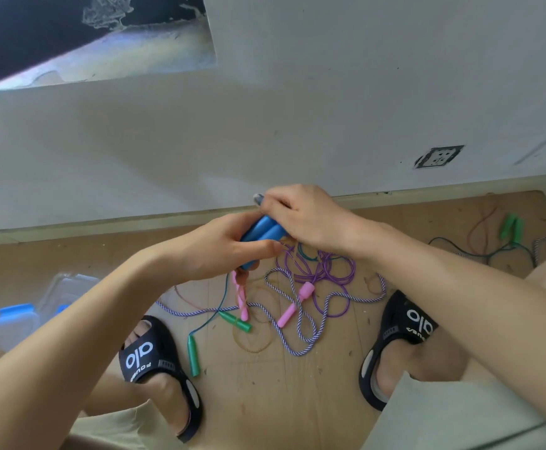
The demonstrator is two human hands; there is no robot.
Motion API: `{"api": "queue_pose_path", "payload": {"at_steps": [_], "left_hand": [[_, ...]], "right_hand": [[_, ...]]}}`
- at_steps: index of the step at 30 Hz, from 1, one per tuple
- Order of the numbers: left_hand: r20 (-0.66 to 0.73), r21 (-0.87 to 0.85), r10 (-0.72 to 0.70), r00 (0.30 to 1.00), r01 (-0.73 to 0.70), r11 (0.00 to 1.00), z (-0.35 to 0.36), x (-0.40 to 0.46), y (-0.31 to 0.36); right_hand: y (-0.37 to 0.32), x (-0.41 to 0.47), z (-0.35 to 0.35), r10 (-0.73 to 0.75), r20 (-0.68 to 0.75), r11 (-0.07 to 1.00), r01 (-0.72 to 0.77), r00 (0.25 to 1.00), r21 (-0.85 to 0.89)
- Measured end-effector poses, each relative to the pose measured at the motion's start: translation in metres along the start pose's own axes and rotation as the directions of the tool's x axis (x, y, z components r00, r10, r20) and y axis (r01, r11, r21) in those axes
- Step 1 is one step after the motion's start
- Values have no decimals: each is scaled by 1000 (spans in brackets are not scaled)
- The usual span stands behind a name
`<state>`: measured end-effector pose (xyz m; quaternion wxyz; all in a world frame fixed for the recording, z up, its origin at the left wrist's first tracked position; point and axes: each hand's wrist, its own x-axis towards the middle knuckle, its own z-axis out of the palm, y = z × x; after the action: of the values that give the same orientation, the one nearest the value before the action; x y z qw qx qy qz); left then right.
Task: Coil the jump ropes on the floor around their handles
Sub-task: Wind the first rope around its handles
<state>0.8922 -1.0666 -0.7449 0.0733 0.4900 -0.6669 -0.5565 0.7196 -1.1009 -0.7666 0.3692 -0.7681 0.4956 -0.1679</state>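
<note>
head view: only view, looks down past both arms to the floor
blue handles [263,233]: two, side by side, held up above the rope tangle, in front of the wall base
left hand [223,246]: fingers and thumb curled round the blue handles from the left, thumb across their lower side
right hand [301,216]: fingers curled, pinching something small at the upper end of the blue handles; what it pinches is too blurred to tell
rope tangle: on the floor [265,401] directly below the blue handles, between the two sandals
purple rope [327,271]: loose loops just below the blue handles, pink handles [297,303] lying in it
striped rope [301,332]: white-blue braid, winds through the tangle below the blue handles
green handles [193,355]: one pair below-left of the blue handles, near the left sandal [155,358], on a teal cord
second green pair [512,225]: far right of the blue handles, by the wall base, thin red cord beside it
right sandal [398,336]: below-right of the blue handles
plastic bin [21,316]: clear with blue clips, far left of the blue handles
wall socket [439,156]: on the wall [265,125], up-right of the blue handles
</note>
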Motion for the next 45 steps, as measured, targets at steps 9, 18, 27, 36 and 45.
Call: {"api": "queue_pose_path", "payload": {"at_steps": [9, 18, 27, 36, 45], "left_hand": [[-373, 760, 335, 865, 78, 645, 22, 5, -25], [-261, 826, 476, 840, -60, 560, 11, 4, -31], [-410, 539, 253, 876, 10, 842, -13, -4, -18], [-365, -440, -263, 893, 84, 894, -2, 4, -12], [-551, 253, -96, 829, 275, 927, 6, 21, -30]], "right_hand": [[5, -6, 21, 180, -158, 981, -164, 971, 108], [5, 0, 22, 226, -125, 960, -199, 966, 198], [3, 1, 9, 70, -278, 987, -26, 958, 161], [0, -13, 22, -302, -241, 852, 147, 922, -502], [-3, -19, 26, -251, -1, 797, 206, 968, -567]]}}
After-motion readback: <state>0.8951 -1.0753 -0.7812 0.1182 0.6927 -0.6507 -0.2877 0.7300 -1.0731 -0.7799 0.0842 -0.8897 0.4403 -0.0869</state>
